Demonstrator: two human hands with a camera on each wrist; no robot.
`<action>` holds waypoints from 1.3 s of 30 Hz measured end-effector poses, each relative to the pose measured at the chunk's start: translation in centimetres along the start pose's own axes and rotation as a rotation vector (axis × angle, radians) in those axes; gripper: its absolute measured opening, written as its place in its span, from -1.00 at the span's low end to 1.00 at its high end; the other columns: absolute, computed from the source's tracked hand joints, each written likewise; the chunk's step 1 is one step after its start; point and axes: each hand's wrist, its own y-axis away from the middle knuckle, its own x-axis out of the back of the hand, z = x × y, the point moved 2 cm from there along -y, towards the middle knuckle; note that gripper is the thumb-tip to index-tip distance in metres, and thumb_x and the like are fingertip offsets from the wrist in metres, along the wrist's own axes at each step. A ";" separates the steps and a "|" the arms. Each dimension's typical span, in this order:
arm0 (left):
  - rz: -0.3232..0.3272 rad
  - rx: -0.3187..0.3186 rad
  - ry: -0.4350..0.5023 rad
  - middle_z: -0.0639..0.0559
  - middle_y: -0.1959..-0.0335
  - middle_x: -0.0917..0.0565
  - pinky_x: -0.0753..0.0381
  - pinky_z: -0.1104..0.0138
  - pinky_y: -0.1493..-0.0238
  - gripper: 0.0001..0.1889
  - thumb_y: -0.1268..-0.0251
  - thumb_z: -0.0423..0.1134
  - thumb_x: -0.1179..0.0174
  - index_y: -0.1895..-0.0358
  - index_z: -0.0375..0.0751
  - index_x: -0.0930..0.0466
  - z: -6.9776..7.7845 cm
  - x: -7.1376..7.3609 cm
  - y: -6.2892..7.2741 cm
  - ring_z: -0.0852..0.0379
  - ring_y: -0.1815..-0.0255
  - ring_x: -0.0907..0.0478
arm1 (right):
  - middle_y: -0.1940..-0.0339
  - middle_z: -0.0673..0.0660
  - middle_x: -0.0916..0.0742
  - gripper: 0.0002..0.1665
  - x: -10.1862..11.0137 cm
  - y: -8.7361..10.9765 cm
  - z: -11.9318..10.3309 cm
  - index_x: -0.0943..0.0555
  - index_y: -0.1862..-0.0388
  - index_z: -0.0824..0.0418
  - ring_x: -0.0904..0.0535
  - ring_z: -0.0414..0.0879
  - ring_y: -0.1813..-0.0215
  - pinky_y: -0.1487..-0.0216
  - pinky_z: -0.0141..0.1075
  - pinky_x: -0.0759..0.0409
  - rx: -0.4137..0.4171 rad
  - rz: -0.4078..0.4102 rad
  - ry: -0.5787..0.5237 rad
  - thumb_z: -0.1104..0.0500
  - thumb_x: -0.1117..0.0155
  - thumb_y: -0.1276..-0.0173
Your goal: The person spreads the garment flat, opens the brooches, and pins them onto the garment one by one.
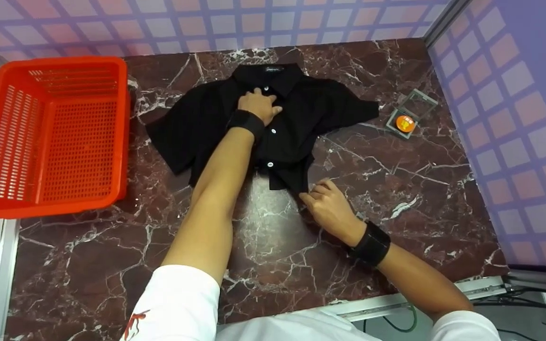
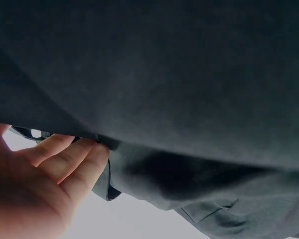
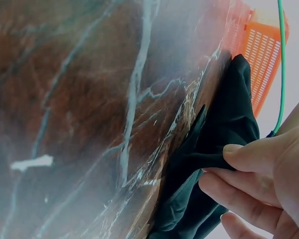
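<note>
A black short-sleeved shirt with white buttons lies on the marble-patterned table, collar toward the back wall. My left hand rests on its front just below the collar, fingers spread over the button line. In the left wrist view, the fingers of that hand lie straight against the dark cloth. My right hand pinches the lower hem corner at the shirt's right side, pulling it toward the front. The right wrist view shows the thumb and forefinger gripping a fold of the cloth.
At the left stands a red plastic basket with slotted walls. A small clear case with its lid up lies right of the shirt, an orange round piece in it. Tiled-pattern walls border the table.
</note>
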 end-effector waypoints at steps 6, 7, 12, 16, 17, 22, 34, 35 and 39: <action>-0.010 0.004 -0.010 -0.40 -0.36 -0.37 -0.43 -0.10 -0.25 -0.38 -0.57 0.23 0.17 -0.53 0.04 -0.32 -0.3 0.1 -0.1 -0.40 -0.31 -0.38 | 0.49 0.15 -0.77 -0.85 0.1 0.2 -0.4 -0.73 0.27 0.31 -0.65 0.08 0.33 -0.04 -0.09 -0.53 0.002 -0.003 -0.009 0.39 -0.23 -0.26; -0.013 0.005 -0.011 -0.40 -0.36 -0.37 -0.42 -0.10 -0.25 -0.38 -0.57 0.23 0.17 -0.53 0.04 -0.32 -0.3 0.0 -0.2 -0.40 -0.32 -0.37 | 0.50 0.14 -0.77 -0.85 0.2 0.3 -0.5 -0.74 0.28 0.31 -0.66 0.07 0.33 -0.04 -0.08 -0.54 0.007 -0.001 -0.010 0.40 -0.24 -0.26; -0.014 0.004 -0.005 -0.39 -0.35 -0.37 -0.42 -0.10 -0.25 -0.38 -0.56 0.23 0.17 -0.53 0.04 -0.32 -0.6 -0.1 -0.5 -0.39 -0.29 -0.39 | 0.47 0.14 -0.77 -0.85 0.5 0.6 -0.7 -0.74 0.29 0.30 -0.68 0.10 0.28 -0.05 -0.07 -0.56 0.014 0.008 -0.023 0.41 -0.26 -0.23; -0.014 0.007 0.000 -0.39 -0.36 -0.37 -0.41 -0.10 -0.26 -0.39 -0.57 0.23 0.17 -0.52 0.05 -0.33 -0.5 0.0 -0.4 -0.39 -0.29 -0.39 | 0.46 0.14 -0.78 -0.85 0.5 0.8 -0.6 -0.74 0.28 0.30 -0.68 0.11 0.28 -0.05 -0.06 -0.55 0.011 0.003 -0.029 0.39 -0.25 -0.23; -0.015 0.008 0.001 -0.39 -0.36 -0.37 -0.41 -0.10 -0.26 -0.39 -0.57 0.23 0.17 -0.52 0.05 -0.33 -0.5 0.0 -0.4 -0.39 -0.30 -0.39 | 0.47 0.13 -0.78 -0.85 0.4 0.9 -0.6 -0.74 0.28 0.29 -0.67 0.10 0.29 -0.04 -0.06 -0.55 0.012 0.003 -0.028 0.38 -0.25 -0.23; -0.018 0.007 0.002 -0.40 -0.36 -0.36 -0.41 -0.10 -0.26 -0.38 -0.56 0.23 0.16 -0.52 0.04 -0.33 -0.5 -0.2 -0.5 -0.40 -0.31 -0.38 | 0.49 0.13 -0.77 -0.87 0.4 1.1 -0.7 -0.74 0.28 0.29 -0.64 0.08 0.35 -0.02 -0.08 -0.54 0.006 0.008 -0.023 0.33 -0.28 -0.24; -0.031 0.006 0.006 -0.40 -0.40 -0.34 -0.41 -0.11 -0.28 -0.37 -0.56 0.25 0.17 -0.53 0.04 -0.31 -0.8 -0.6 -1.1 -0.42 -0.37 -0.32 | 0.46 0.13 -0.78 -0.85 0.8 1.9 -1.0 -0.75 0.26 0.30 -0.62 0.07 0.38 -0.03 -0.06 -0.54 -0.004 0.000 -0.034 0.35 -0.32 -0.19; -0.030 0.005 0.003 -0.40 -0.40 -0.34 -0.41 -0.11 -0.28 -0.37 -0.56 0.24 0.17 -0.53 0.04 -0.31 -0.8 -0.6 -1.1 -0.42 -0.37 -0.33 | 0.46 0.13 -0.78 -0.85 0.8 2.0 -1.0 -0.74 0.26 0.30 -0.62 0.06 0.37 -0.02 -0.07 -0.54 -0.004 -0.003 -0.032 0.36 -0.32 -0.18; -0.019 0.001 0.002 -0.41 -0.38 -0.35 -0.43 -0.11 -0.27 -0.39 -0.58 0.22 0.16 -0.53 0.03 -0.32 -0.6 -0.4 -0.7 -0.43 -0.36 -0.33 | 0.45 0.15 -0.78 -0.81 1.0 2.2 -1.0 -0.74 0.26 0.31 -0.63 0.06 0.36 -0.01 -0.08 -0.53 -0.008 -0.016 -0.031 0.41 -0.30 -0.14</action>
